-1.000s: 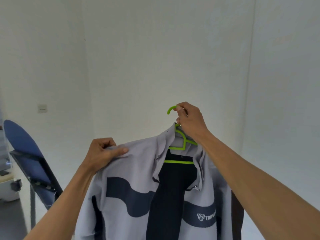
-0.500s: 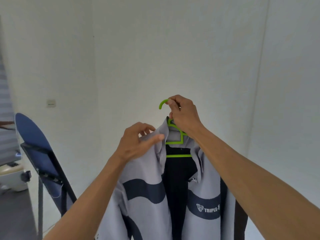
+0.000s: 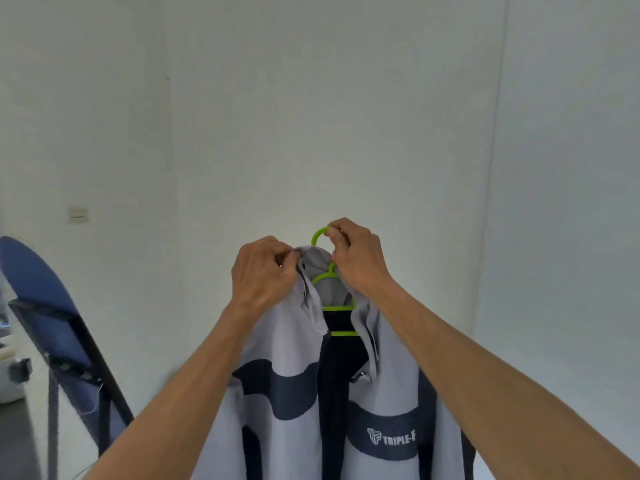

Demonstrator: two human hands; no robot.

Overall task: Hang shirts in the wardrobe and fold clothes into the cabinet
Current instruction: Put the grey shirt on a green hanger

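While you hold the grey and navy jacket point(image 3: 287, 386) up in front of the white wall point(image 3: 329, 116), your right hand point(image 3: 360, 258) grips the hook of the green hanger point(image 3: 320, 233), its fingers point(image 3: 334, 233) curled round the hook's right end. Your left hand point(image 3: 263, 275) is at the jacket's collar, just left of the hanger's neck, fingers curled and pinching the collar edge. The jacket hangs open on the hanger, with the two green bars showing between its front panels and white lettering on the navy band at its right chest. At the lower left a blue ironing board point(image 3: 38, 289) leans on its dark frame, and a wall switch point(image 3: 77, 214) sits above it.
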